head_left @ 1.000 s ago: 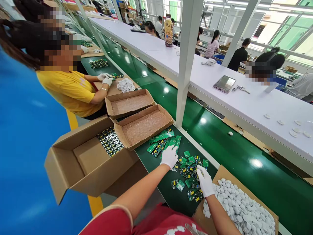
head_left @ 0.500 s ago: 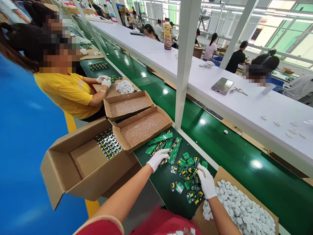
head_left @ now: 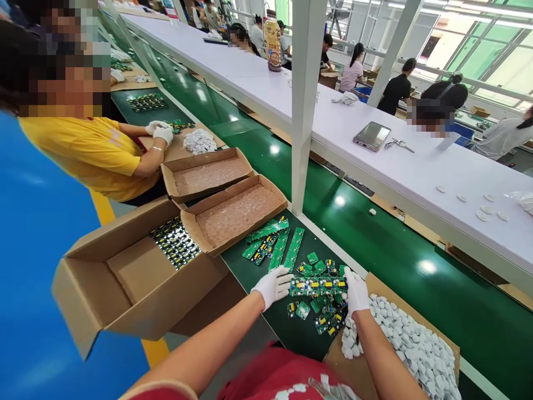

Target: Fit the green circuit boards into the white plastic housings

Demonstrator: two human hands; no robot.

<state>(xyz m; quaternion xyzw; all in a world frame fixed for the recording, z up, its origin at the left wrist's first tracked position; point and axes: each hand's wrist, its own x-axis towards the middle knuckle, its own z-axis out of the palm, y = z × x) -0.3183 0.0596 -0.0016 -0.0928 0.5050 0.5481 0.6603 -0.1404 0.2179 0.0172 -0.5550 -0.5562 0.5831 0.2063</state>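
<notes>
A strip of joined circuit boards, with yellow and white components facing up, is held level between my white-gloved hands. My left hand grips its left end with the fingers pointing right. At the other end, my right hand has its fingers closed on the strip's edge. Beneath the strip lies a heap of small separate circuit boards, partly covered by it. More green board strips lie overlapped just beyond my left hand.
White plastic caps are piled on cardboard by my right forearm. Two shallow cardboard trays and a large open carton stand to the left. A white post rises beyond the boards. A co-worker in yellow sits at left.
My left hand has brought a board strip from beside the other strips to above the heap, and turned it crosswise. My right hand has left the loose boards and taken the strip's right end.
</notes>
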